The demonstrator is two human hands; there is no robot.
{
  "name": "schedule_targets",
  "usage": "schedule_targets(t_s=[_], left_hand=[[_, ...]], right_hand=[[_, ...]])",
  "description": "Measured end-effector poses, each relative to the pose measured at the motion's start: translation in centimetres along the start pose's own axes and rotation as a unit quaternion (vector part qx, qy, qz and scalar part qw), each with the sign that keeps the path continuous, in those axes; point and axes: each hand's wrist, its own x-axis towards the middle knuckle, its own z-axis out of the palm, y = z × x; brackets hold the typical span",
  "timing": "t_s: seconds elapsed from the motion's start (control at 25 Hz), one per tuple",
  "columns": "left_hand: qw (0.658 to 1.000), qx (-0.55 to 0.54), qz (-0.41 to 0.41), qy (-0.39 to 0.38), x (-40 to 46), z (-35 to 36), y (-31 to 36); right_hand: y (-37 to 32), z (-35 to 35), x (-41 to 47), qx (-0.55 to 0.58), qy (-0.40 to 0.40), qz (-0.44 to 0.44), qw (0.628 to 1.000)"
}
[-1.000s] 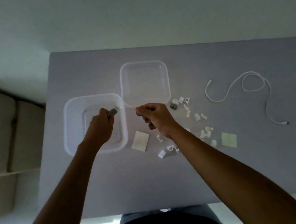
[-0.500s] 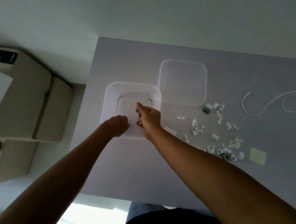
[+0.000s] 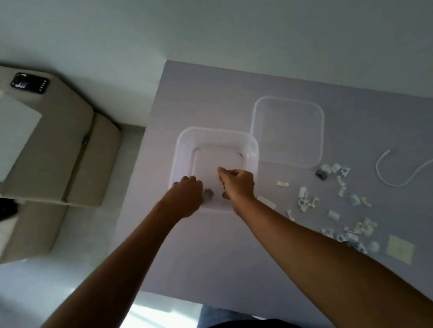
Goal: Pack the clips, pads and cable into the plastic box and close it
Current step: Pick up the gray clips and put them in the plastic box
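Packing is at an early stage: both hands are over the plastic box (image 3: 182,151), which stands uncovered at the left side of the grey worktop (image 3: 219,256). The left hand (image 3: 187,193) sits at the box's near-left rim, fingers curled under; whether its grip is clenched on anything I cannot tell. The right hand (image 3: 238,183) reaches over the near wall with fingers drawn together, possibly pinching a small piece, though blur hides the fingertips. 1 small dark clip (image 3: 208,192) lies in the box between the 2 hands.

The lid (image 3: 313,138) lies flat just beyond the box's right corner, touching or nearly so. Most clips (image 3: 303,200) remain scattered on the worktop right of the box, with 1 pad (image 3: 400,249) further right and another pad (image 3: 266,201) partly hidden behind the right wrist. The white cable (image 3: 396,178) loops loosely at the far right (it runs out of view).

Next, I judge, the right hand must go back for more clips; small and scattered, they call for fine pinches or a sweep. Nothing blocks that path.

A beige sofa (image 3: 50,153) with a dark remote-like device (image 3: 30,83) stands left of the worktop.
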Motion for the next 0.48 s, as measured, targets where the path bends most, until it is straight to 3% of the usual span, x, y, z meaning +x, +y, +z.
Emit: schedule_targets(t_s=[0.12, 0.2, 0.24, 0.36, 0.48], left_hand=[[0.967, -0.086, -0.013, 0.24, -1.6, 0.6, -0.6], [0.911, -0.124, -0.123, 0.375, -1.9, 1.2, -1.2], [0.884, -0.164, -0.191, 0.395, -1.8, 1.6, -1.7], [0.819, -0.395, -0.301, 0.286, -0.7, 2.9, -2.5], [0.815, -0.461, -0.254, 0.241, 0.0, 3.2, -2.1]], right_hand=[[0.5, 0.8, 0.1, -0.046, -0.046, 0.043, 0.997], [0.8, 1.6, 0.2, -0.085, -0.074, 0.047, 0.992], [0.9, 2.1, 0.2, -0.111, -0.083, 0.042, 0.989], [0.8, 3.4, -0.1, -0.188, -0.117, 0.003, 0.975], [0.5, 4.7, -0.5, -0.245, -0.172, -0.046, 0.953]])
